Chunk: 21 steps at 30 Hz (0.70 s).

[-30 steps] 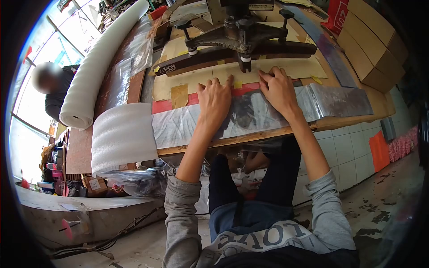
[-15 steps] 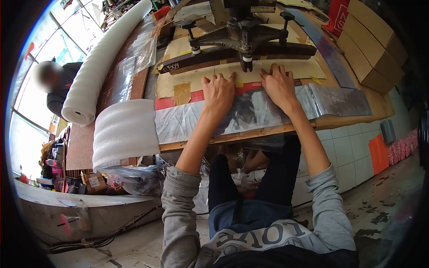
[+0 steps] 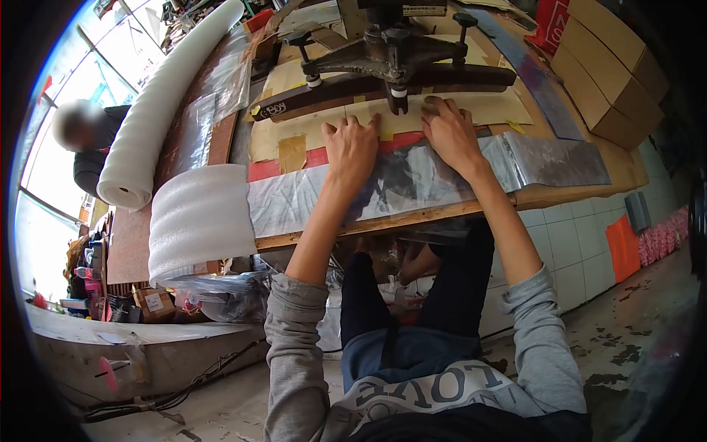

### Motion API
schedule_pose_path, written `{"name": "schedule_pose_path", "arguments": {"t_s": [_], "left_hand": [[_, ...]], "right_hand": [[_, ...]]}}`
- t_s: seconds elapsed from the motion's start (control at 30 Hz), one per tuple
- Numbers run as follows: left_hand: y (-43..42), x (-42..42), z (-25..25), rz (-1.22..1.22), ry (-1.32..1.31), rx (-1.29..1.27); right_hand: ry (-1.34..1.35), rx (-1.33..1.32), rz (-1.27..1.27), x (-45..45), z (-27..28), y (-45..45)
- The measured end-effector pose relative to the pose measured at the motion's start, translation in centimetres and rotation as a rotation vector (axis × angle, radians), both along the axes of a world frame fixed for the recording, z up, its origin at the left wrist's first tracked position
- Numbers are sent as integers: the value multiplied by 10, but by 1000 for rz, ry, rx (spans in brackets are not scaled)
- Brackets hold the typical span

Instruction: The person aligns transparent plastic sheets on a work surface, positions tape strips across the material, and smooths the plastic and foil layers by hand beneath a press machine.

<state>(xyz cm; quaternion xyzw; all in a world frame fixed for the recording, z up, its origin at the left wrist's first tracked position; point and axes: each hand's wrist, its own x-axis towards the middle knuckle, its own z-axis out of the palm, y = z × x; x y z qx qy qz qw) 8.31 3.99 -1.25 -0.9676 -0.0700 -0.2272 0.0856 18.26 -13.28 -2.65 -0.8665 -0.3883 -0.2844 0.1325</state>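
Both my hands rest on a worktop point(image 3: 567, 189), under a heavy metal press point(image 3: 398, 66) with a long dark bar. My left hand point(image 3: 352, 149) lies over a red strip point(image 3: 317, 157), its bent fingers a little apart and their tips on a cream card point(image 3: 269, 140). My right hand point(image 3: 451, 132) does likewise further right, fingers bent and spread, thumb near the red strip. Below the strip, a clear plastic sheet point(image 3: 294, 199) reaches the table's front edge under my wrists. No pinch shows in either hand; what lies under the palms is hidden.
White foam sheeting point(image 3: 199, 217) hangs over the front edge at left, with a large foam roll point(image 3: 166, 110) behind it. A person point(image 3: 92, 140) is beyond the roll. Cardboard boxes point(image 3: 607, 74) stand at right. Brown tape point(image 3: 292, 152) sticks to the card.
My right fingers have curled more and drawn back slightly. The left hand stays on the red strip. The whole view has shifted a little.
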Motion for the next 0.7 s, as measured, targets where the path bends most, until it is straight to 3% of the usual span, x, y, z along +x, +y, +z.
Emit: {"name": "schedule_pose_path", "arguments": {"t_s": [0.1,0.7], "left_hand": [[0,0,-1,5,-2,4],[1,1,1,10,17,-36]], "right_hand": [[105,52,46,3,-3,1],[127,81,25,2,0,2]]}}
